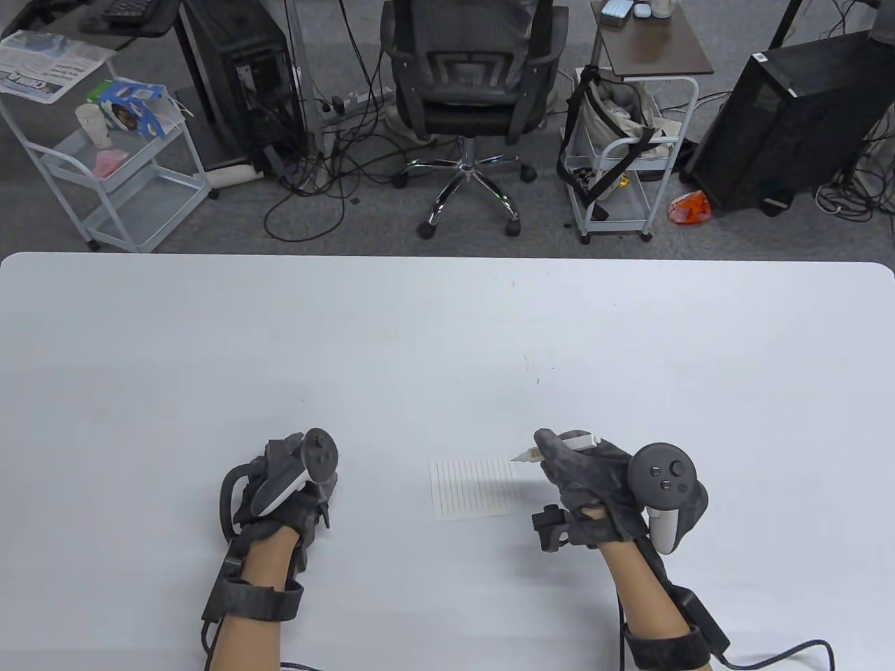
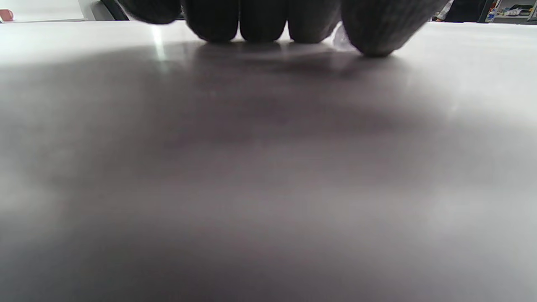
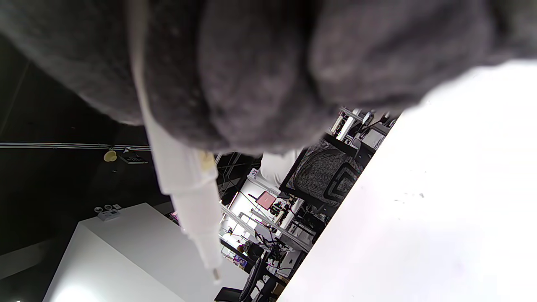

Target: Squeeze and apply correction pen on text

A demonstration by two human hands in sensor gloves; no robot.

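Now, starting on my left, my left hand (image 1: 287, 482) rests on the bench (image 1: 210, 335) well apart from the paper, fingers (image 2: 260, 21) curled down with their tips on the surface; something pale shows between two of them in the left wrist view, but I cannot tell whether I hold anything there. Further right lies the lined paper (image 1: 473, 488), flat on the bench between my hands. My right hand (image 1: 594, 475) grips the correction pen (image 1: 559, 449), fingers wrapped round its white barrel, the nozzle pointing left and sitting just over the paper's upper right corner. Whether the tip touches the sheet I cannot tell.

I judge I am at the approach, pen positioned but nothing applied yet. Next I need to lower the tip onto a line, press the barrel gently and draw it along; perhaps my left hand should steady the sheet.
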